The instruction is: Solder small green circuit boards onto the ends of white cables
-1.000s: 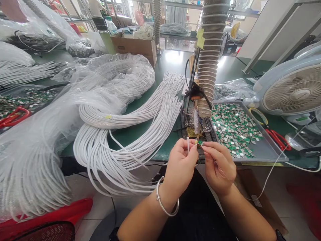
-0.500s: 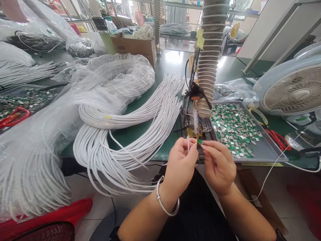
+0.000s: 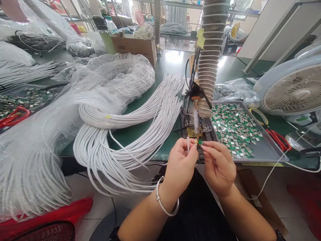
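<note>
My left hand (image 3: 181, 166) is closed in a pinch on the end of a thin white cable (image 3: 188, 144) that sticks up between its fingers. My right hand (image 3: 218, 165) is closed too, pinching a small green circuit board (image 3: 200, 142) at its fingertips, right against the left hand's fingers. Both hands meet just below the tip of a fixed soldering iron (image 3: 196, 121) at the bench's front edge. A thin white wire (image 3: 271, 174) runs from under my right hand off to the right.
A big bundle of white cables (image 3: 130, 124) lies left, partly in clear plastic bags (image 3: 45, 134). A metal tray (image 3: 265, 152) of several small green boards sits right, with red scissors (image 3: 278, 139), a tape roll (image 3: 258, 115), a white fan (image 3: 293, 90) and a ribbed extraction hose (image 3: 210, 43).
</note>
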The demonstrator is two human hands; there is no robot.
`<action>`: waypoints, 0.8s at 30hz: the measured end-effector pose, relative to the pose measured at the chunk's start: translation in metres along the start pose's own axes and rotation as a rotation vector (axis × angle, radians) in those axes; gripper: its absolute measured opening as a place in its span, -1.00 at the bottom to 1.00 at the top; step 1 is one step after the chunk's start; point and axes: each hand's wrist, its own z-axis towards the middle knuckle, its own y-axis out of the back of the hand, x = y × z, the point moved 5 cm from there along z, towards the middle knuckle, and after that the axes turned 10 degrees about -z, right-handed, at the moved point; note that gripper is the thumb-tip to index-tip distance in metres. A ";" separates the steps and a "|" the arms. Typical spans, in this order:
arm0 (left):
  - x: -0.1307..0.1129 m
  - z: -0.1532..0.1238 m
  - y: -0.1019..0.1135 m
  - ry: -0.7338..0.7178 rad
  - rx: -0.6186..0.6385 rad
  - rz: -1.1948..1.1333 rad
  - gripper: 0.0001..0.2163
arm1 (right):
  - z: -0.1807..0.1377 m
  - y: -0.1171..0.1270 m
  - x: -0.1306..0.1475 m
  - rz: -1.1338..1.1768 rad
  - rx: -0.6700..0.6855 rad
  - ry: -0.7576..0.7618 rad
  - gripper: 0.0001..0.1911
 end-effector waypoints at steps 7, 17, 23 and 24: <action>0.003 -0.002 0.007 -0.024 0.032 0.146 -0.87 | -0.008 0.001 -0.005 0.099 0.064 -0.072 -0.70; -0.001 -0.007 0.014 -0.083 0.075 0.456 -0.89 | -0.011 -0.008 -0.010 0.022 0.169 -0.156 -0.88; -0.001 -0.005 0.014 -0.064 0.107 0.481 -0.88 | -0.012 -0.009 -0.007 0.065 0.167 -0.111 -0.81; -0.001 -0.005 0.014 -0.060 0.112 0.467 -0.89 | -0.012 -0.009 -0.006 0.077 0.172 -0.097 -0.79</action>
